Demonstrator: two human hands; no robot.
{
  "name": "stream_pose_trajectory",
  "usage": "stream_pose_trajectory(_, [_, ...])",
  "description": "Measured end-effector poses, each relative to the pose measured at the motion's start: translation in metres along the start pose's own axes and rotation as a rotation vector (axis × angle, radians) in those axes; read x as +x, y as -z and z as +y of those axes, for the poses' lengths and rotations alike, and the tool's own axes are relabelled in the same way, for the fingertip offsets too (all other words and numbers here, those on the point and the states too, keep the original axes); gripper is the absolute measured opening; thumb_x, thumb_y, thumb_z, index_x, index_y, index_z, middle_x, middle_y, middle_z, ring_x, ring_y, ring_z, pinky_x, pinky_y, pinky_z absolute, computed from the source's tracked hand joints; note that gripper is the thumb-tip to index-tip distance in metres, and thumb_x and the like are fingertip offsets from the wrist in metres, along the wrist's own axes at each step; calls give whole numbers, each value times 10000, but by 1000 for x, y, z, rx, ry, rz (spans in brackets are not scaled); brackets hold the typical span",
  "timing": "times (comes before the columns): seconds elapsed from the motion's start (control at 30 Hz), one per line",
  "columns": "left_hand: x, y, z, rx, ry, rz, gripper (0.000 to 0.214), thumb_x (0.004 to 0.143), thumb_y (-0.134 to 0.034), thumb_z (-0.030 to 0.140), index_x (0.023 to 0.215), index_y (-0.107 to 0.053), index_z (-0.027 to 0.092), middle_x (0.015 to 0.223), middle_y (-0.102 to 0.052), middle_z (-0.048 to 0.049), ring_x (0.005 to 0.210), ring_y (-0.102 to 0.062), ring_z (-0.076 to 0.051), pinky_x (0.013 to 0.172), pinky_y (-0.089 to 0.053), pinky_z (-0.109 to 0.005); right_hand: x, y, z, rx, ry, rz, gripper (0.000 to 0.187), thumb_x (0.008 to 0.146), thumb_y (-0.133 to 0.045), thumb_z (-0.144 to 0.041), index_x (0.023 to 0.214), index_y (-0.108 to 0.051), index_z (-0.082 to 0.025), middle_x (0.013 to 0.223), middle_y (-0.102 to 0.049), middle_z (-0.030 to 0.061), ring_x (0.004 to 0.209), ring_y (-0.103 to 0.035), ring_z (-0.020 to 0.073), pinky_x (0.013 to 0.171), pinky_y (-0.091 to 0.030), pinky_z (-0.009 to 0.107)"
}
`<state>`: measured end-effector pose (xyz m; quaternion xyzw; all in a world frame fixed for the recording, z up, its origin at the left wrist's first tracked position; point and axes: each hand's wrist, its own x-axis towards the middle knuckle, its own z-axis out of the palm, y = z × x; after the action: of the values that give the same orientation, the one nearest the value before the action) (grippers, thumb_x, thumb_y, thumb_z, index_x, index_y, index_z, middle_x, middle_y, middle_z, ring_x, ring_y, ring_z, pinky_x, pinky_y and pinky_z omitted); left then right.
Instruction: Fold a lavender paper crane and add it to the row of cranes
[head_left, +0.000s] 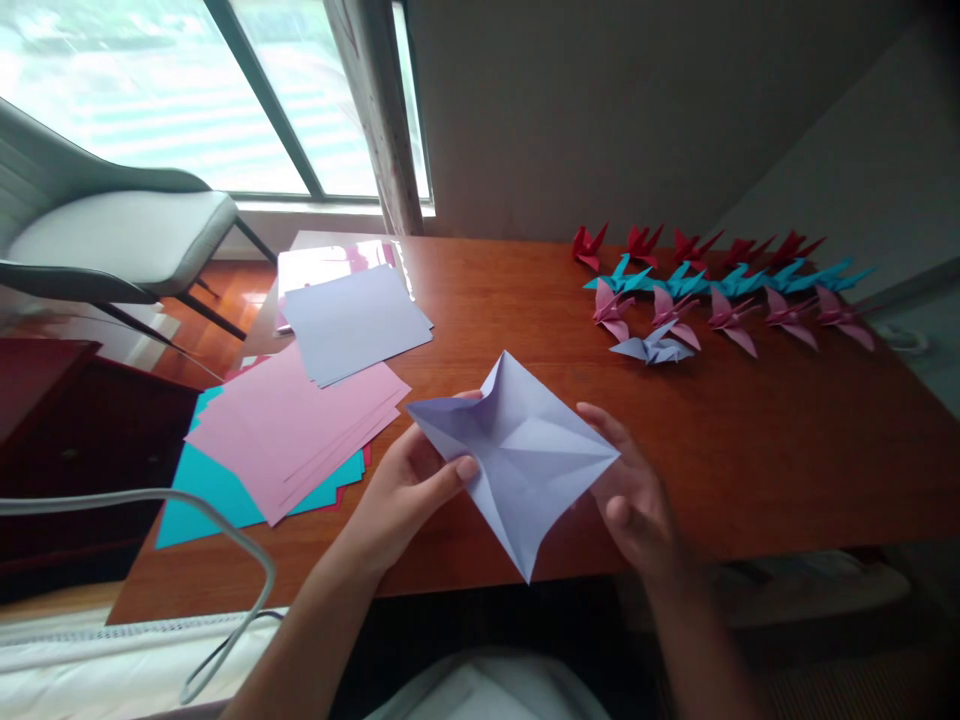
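A creased lavender paper square (517, 450) hovers over the near edge of the wooden table (750, 440). My left hand (409, 490) pinches its left corner, thumb on top. Along its right edge my right hand (634, 495) holds it from beneath, fingers curled. The sheet shows diagonal fold lines and bows upward in the middle.
Stacks of lavender (352, 320), pink (292, 425) and teal (210, 495) paper lie at the left. Rows of folded cranes in red (589, 245), teal (622, 278), pink (611, 312) and one lavender (652, 348) sit at the back right. A grey chair (112, 235) stands by the window.
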<state>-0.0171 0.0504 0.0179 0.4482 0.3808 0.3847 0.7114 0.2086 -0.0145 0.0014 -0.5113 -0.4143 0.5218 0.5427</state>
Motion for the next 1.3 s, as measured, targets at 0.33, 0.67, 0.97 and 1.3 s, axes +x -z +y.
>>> stream_pose_trajectory(0.33, [-2,6,-7,-111,45,-84,595,831,-775,433,1367,-611,234,1355,-663,-118,1238,-612,-329,1022,-487,-394,-8,4,-4,10,-27,-180,1028,583,-913,-534,1478,-457,-314,1414,-606,112,1331,-557,340,1103,-463,489])
stream_pose_trajectory(0.67, [0,3,-5,-112,36,-140,607,834,-782,362,1401,-586,268,1463,-589,-89,1351,-527,-326,1121,-424,-407,-5,0,-1,-22,-83,-122,1078,494,-957,-484,1443,-481,-297,1332,-633,128,1318,-546,352,1075,-478,466])
stream_pose_trajectory(0.97, [0,0,-1,-101,31,-187,629,823,-793,363,1406,-583,255,1419,-623,-105,1317,-555,-332,1075,-461,-388,-3,-2,-3,-34,-107,-168,913,515,-941,-513,1325,-588,-280,1178,-696,97,1196,-619,350,1071,-484,466])
stream_pose_trajectory(1.3, [1,-2,-1,-138,50,-231,691,804,-815,305,1440,-548,255,1386,-634,-126,1216,-622,-311,969,-528,-338,-2,2,3,-34,-72,-177,904,576,-930,-476,1377,-555,-292,1229,-687,92,1241,-591,352,1114,-449,479])
